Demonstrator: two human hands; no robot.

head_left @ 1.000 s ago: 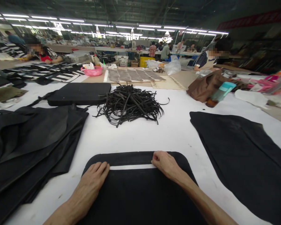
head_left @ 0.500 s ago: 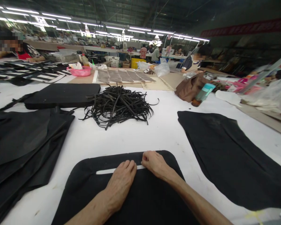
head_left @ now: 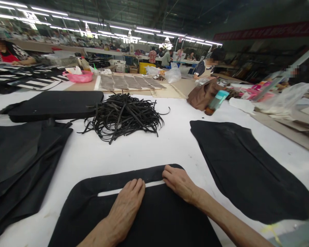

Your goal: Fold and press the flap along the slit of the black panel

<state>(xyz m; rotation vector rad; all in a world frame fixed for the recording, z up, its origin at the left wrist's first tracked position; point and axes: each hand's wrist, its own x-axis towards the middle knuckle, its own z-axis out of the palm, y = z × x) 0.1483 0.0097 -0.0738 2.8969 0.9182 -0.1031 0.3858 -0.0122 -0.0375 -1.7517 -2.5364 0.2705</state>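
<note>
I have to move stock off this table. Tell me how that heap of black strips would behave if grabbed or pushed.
The heap of black strips looks floppy: the strands curl and cross loosely. Grabbed, it would likely come up as a trailing tangle, since stray ends stick out around it. Pushed across the white table, it would probably spread rather than slide whole.

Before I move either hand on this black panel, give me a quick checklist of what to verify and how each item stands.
1. Left hand flat on the black panel, fingertips at the slit: ok.
2. Right hand pressing the slit's right end: ok.
3. Strip above the slit lying flat along its length: ok.
4. Panel fully on the white table: cannot tell, its near edge is out of frame.
5. Pile of black strips apart from the panel: ok.
</note>
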